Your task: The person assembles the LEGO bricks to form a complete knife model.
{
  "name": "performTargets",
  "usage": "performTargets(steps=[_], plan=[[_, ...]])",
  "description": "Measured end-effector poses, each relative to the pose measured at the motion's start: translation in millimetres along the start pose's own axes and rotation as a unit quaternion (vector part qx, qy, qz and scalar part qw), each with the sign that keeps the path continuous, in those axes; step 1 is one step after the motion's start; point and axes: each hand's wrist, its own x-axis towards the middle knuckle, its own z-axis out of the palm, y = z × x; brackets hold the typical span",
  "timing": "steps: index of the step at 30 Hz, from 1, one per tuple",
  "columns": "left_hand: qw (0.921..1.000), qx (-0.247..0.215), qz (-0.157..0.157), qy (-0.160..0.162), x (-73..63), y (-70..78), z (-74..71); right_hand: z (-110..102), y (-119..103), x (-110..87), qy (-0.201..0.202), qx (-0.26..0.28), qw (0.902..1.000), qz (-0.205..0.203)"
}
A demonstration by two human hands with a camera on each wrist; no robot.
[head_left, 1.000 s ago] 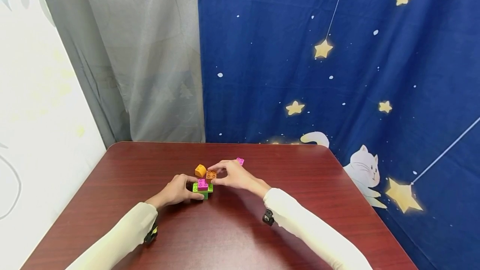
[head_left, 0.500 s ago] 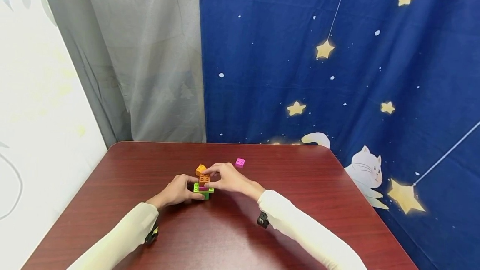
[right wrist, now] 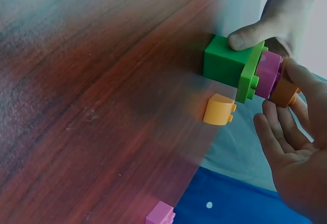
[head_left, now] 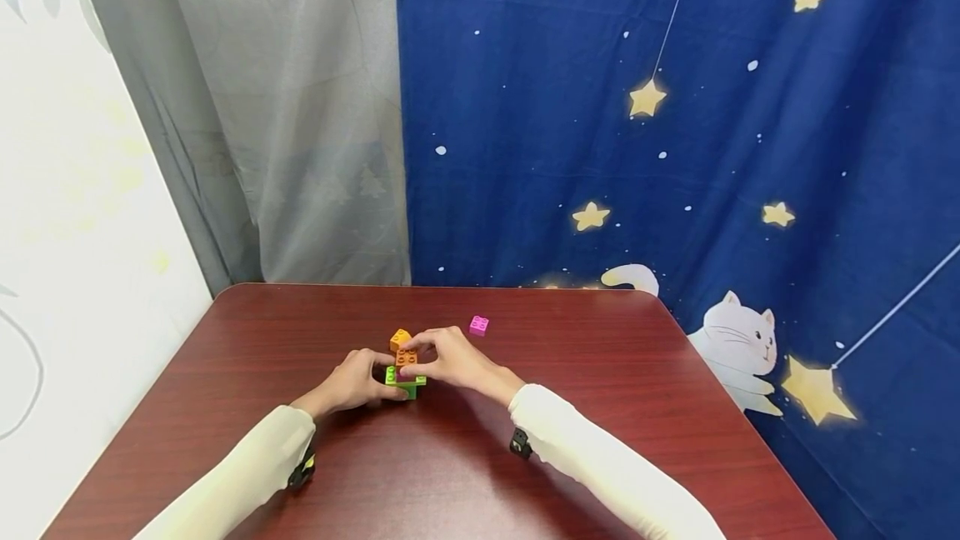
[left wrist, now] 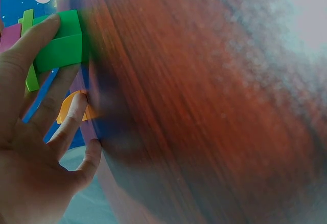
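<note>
My left hand (head_left: 357,382) grips the dark green block (right wrist: 225,58) at the foot of a small stack, thumb on its near side. A thin lime green plate (right wrist: 248,75) lies on that block, wider than it. On the plate sits a magenta brick (right wrist: 268,73), mostly hidden in the head view. With thumb and fingers my right hand (head_left: 456,358) pinches an orange brick (head_left: 407,358) at the top of the magenta one. In the right wrist view the orange brick (right wrist: 284,92) looks slightly tilted against it; whether it is fully seated I cannot tell.
Just behind the stack stands a curved yellow-orange brick (head_left: 400,340). A pink brick (head_left: 478,325) lies farther back to the right on the dark red wooden table (head_left: 570,407). Grey and blue star-patterned curtains (head_left: 525,107) hang beyond the table's far edge.
My right hand has moved left with the orange brick, from beside the stack to the top of the magenta brick. The pink brick has come into full view. My left hand stays in place.
</note>
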Motion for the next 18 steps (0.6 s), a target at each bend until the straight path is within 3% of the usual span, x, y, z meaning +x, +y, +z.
performTargets(steps=[8, 18], plan=[[0.9999, -0.009, -0.004, -0.004, -1.8, -1.4, 0.7, -1.6, -1.9, 3.3, -0.013, -0.036, 0.9992, -0.009], [1.0000, -0.008, 0.001, -0.003, -0.7, 1.6, -0.1, -3.2, 1.8, 5.5, -0.011, -0.009, 0.9999, 0.003]])
